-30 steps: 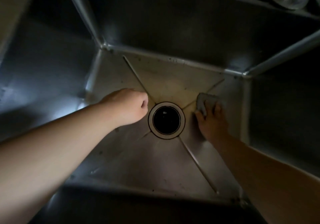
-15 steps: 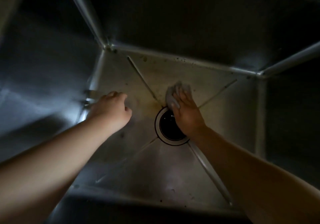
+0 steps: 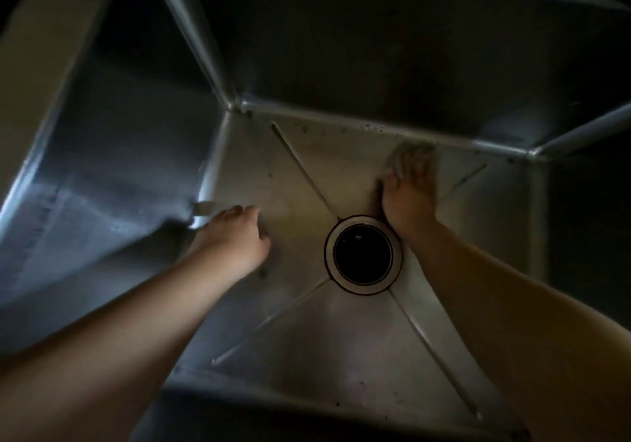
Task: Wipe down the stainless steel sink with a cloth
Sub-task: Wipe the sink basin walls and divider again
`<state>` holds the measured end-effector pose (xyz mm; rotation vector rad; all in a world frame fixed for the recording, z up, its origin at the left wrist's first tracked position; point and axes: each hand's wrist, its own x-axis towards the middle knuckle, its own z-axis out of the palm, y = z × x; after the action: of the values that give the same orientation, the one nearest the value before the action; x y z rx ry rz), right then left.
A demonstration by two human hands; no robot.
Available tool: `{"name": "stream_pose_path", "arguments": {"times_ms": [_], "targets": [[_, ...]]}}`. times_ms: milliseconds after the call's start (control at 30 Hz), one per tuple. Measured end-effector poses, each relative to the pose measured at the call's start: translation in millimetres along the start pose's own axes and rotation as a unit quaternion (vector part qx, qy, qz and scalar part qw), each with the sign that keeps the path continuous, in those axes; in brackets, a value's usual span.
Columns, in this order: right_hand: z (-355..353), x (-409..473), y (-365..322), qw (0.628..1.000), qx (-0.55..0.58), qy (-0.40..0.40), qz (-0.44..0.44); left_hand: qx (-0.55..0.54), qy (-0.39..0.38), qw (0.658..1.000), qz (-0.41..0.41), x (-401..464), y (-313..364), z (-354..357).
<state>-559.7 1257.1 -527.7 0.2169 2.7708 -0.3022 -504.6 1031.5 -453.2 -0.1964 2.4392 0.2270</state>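
Steel sink (image 3: pixel 341 356) floor is mid-wipe: right hand (image 3: pixel 409 199) presses the cloth (image 3: pixel 406 149) flat near the back wall. Left hand (image 3: pixel 235 236) rests loose, empty (bracing). Next, those specks (image 3: pixel 372 128) need sweeping.

Grey cloth (image 3: pixel 411 154), blurred, is pressed flat on speck-dotted stainless steel sink (image 3: pixel 341 356) floor, near the back wall.

No legible text or labels.

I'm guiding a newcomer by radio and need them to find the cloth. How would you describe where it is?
Start at the round black drain in the sink floor. Just beyond it, the right hand presses flat, near the back wall. The cloth is the pale grey wad under its fingers, the only soft thing on the metal.
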Motion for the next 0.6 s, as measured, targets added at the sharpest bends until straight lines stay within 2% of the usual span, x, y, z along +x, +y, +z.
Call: {"name": "stream_pose_path", "arguments": {"times_ms": [133, 200, 400, 533, 600], "targets": [[1.3, 16.2, -53.0, 0.989, 0.011, -0.081, -0.127, -0.027, 0.001, 1.0, 0.003, -8.2, -7.0, -7.6], [1.8, 22.2, -78.0, 0.979, 0.003, -0.092, -0.183, -0.036, 0.016, 0.999, 0.008, -14.6, -11.1, -10.3], [10.1, 22.2, -136.2, 0.961, 0.016, -0.135, -0.241, -0.109, 0.051, 0.993, 0.011, -24.7, -21.9, -8.8], [10.7, -6.7, -114.9, 0.913, -0.028, -0.194, -0.357, -0.114, 0.063, 0.991, 0.006, -28.3, -19.5, -3.0], [4.8, -22.7, -93.4, 0.903, 0.004, -0.244, -0.355, -0.116, 0.053, 0.992, 0.023, -28.3, -19.6, -3.2]]}}
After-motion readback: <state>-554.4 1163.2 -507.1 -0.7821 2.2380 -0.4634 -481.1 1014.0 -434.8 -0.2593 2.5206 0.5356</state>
